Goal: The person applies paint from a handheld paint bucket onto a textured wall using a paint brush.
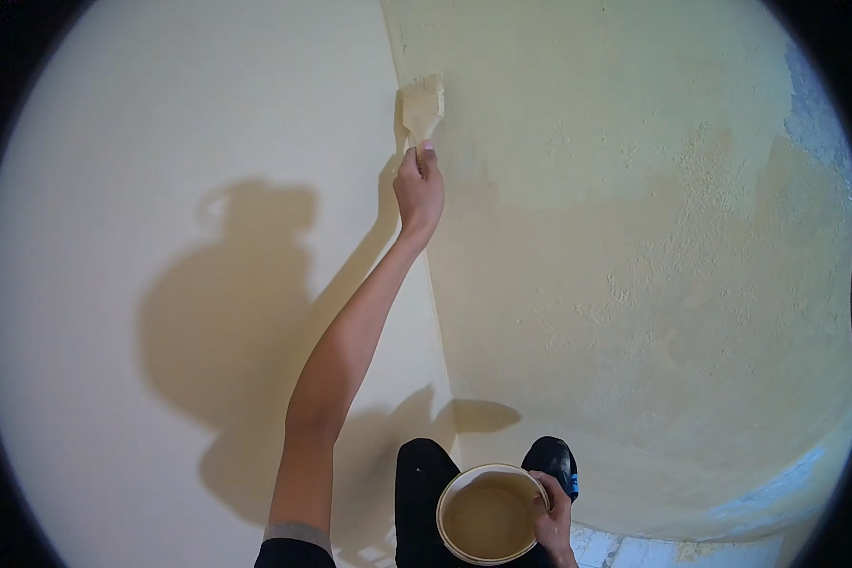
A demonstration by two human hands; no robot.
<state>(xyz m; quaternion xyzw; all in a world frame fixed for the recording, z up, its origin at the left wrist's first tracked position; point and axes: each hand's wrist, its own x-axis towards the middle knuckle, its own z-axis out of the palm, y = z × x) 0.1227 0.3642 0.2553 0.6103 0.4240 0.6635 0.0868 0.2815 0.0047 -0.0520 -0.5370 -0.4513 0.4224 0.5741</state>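
My left hand [419, 194] is stretched up along the corner between two walls, its fingers closed round the handle of a wide paintbrush [423, 106]. The bristles point upward, coated in cream paint, and overlap the yellowish right wall [577, 265] just beside the corner line. Low in the view, my right hand [553, 521] grips the rim of a round paint bucket [442, 532], with the thumb over the inner side. Beige-brown paint [488, 516] shows inside the bucket, which is in front of my dark-clothed legs.
The smooth cream left wall [95, 284] carries the shadows of my head and arm. Rough, bumpy patches and two paint tones mark the right wall, with bluish bare areas [819, 104] at its far edge. White floor tiles [634, 551] show below, near a dark shoe [551, 461].
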